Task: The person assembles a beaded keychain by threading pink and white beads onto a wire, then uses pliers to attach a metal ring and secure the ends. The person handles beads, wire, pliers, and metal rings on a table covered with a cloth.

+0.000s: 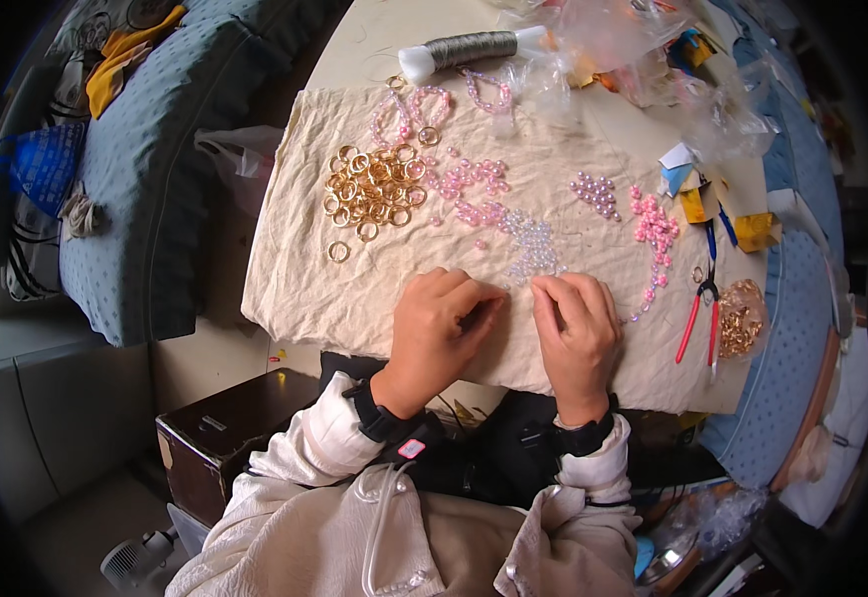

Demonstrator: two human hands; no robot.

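My left hand (442,326) is above the front part of a cream cloth (304,269), thumb and index finger pinched together. A short gap to its right, my right hand (578,333) is closed in a pinch as well. Whatever lies between the fingertips, if anything, is too small to make out. Just beyond both hands is a patch of clear bluish beads (531,244). Pink beads (474,179) adjoin it farther back, and a heap of gold rings (374,186) lies to the left. Purple beads (595,195) and brighter pink beads (655,229) are on the right.
Red-handled pliers (695,323) lie at the right beside a bag of small gold parts (741,323). Pink beaded loops (430,105) and a spool of grey thread (469,50) are at the back. Clear plastic bags (623,60) crowd the far right.
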